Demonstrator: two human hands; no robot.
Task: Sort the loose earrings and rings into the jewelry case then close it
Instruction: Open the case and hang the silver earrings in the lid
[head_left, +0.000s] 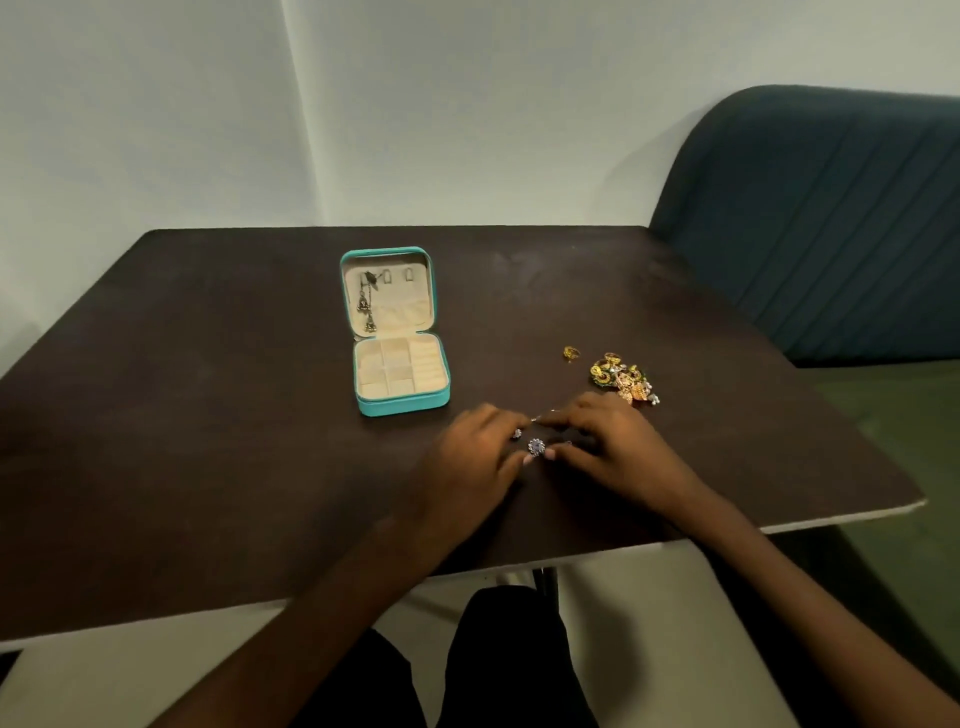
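A teal jewelry case (400, 402) lies open on the dark table (208, 415), its cream compartments bare and a dangling dark earring (366, 306) hooked in the lid. A pile of gold and green jewelry (623, 379) sits right of the case, with one gold ring (570, 353) apart from it. In front of the case my left hand (467, 467) and my right hand (608, 447) meet over a silver and purple earring (536, 446). Both hands' fingertips pinch at it. A thin pin (537, 417) and a small stud (517, 433) show between the fingers.
A dark teal padded seat back (831, 218) stands at the table's right rear corner. A pale wall runs behind the table. The table's near edge (779, 527) has a light rim, and dark trouser legs (498, 665) show below it.
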